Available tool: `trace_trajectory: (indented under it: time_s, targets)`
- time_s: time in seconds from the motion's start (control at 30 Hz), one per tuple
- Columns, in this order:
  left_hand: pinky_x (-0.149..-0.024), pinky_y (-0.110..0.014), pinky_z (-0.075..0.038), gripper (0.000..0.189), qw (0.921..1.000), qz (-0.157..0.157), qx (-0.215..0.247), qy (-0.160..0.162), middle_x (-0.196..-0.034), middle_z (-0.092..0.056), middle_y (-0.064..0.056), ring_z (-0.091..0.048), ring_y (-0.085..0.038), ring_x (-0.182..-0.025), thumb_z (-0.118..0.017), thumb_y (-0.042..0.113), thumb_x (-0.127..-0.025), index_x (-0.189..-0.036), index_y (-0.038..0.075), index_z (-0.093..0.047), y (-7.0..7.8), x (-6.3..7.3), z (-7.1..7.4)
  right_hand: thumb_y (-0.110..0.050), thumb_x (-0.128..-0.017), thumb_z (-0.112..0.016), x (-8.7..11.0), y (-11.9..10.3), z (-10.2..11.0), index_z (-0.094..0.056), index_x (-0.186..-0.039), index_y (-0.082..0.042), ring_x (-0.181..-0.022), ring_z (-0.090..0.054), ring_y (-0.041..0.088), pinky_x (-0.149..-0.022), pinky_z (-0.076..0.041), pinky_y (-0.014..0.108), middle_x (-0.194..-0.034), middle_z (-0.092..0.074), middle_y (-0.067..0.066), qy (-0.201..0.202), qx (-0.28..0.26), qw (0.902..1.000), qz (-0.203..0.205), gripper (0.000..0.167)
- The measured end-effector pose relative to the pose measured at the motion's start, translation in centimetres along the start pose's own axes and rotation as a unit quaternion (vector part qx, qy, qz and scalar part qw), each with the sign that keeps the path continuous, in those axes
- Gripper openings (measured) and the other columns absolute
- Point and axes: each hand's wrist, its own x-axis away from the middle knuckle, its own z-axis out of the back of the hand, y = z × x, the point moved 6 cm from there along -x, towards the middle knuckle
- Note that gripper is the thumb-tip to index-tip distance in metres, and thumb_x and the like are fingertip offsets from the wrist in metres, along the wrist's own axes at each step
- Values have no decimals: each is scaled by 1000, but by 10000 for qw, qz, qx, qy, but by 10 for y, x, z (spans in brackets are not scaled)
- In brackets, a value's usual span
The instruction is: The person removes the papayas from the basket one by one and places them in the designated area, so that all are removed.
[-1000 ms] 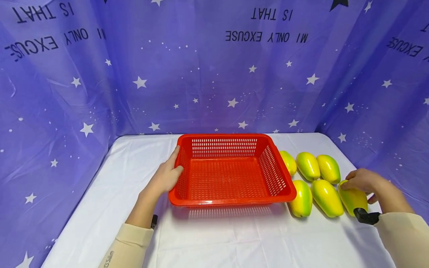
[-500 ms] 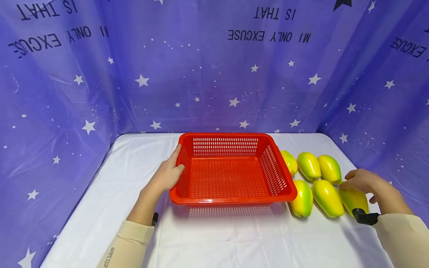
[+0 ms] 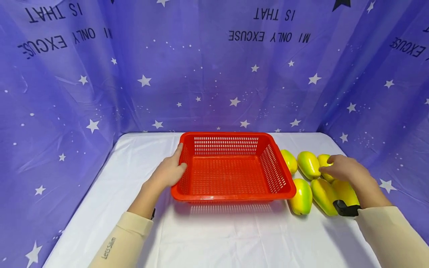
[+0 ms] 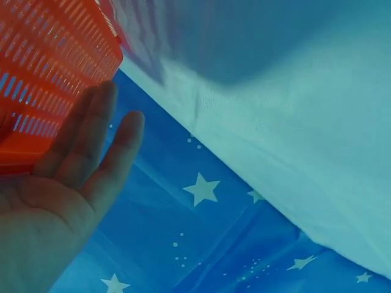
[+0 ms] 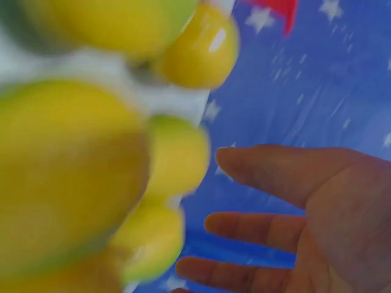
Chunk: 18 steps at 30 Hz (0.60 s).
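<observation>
In the head view a red perforated plastic basket (image 3: pixel 228 175) stands mid-table. My left hand (image 3: pixel 169 170) holds its left rim, thumb over the inside and other fingers outside. The left wrist view shows several fingers (image 4: pixel 79 137) extended beside the slotted basket wall (image 4: pixel 55 67). My right hand (image 3: pixel 346 169) hovers over the right-hand group of yellow-green mangoes, partly covering the far right mango (image 3: pixel 324 162) and the near right mango (image 3: pixel 345 191). In the right wrist view its fingers are spread and relaxed, apart from the blurred mango (image 5: pixel 67 177).
Several other mangoes, such as the front mango (image 3: pixel 301 197) and the back mango (image 3: pixel 308 165), lie right of the basket. A white cloth covers the table (image 3: pixel 214 238). Purple star-printed curtains (image 3: pixel 214 74) enclose the back and both sides.
My right hand has moved left and away from me, off the near right mango. That mango and its left neighbour now lie closer together. My left hand stays on the basket.
</observation>
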Motion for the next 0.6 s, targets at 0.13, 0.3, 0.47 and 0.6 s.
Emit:
trace_trajectory:
  time_s: [0.13, 0.3, 0.47, 0.6]
  targets:
    - [-104, -62, -47, 78, 9984, -48, -557, 80, -146, -54, -31, -61, -48, -126, -45, 27, -101, -167, 9, -9, 2, -3, 6, -46, -95, -64, -9, -47, 0, -49, -140, 12, -105, -60, 48, -87, -52, 64, -130, -59, 38, 288, -101, 9988, 384, 75]
    - [-99, -63, -49, 75, 9937, -79, -1114, 135, -148, -52, -30, -61, -50, -123, -44, 30, -101, -166, 5, -17, 6, -6, 13, -43, -96, -64, -14, -106, 3, -55, -140, 5, -118, -57, 52, -97, -49, 67, -135, -60, 34, 567, -67, 9951, 804, 66]
    - [-101, -64, -47, 71, 9884, 41, -1517, -11, -153, -43, -30, -55, -51, -129, -36, 40, -105, -165, 4, -20, 10, -12, 20, -43, -96, -64, -17, -147, 7, -48, -149, 0, -126, -56, 50, -101, -47, 68, -142, -57, 31, 670, -160, 9937, 886, 70]
    - [-108, -69, -37, 72, 9853, 17, -1708, 14, -161, -34, -29, -42, -53, -139, -35, 46, -106, -165, 7, -22, 24, -19, 25, -46, -97, -63, -18, -174, 15, -40, -156, -3, -135, -50, 49, -105, -43, 70, -150, -50, 30, 786, -213, 9920, 969, 77]
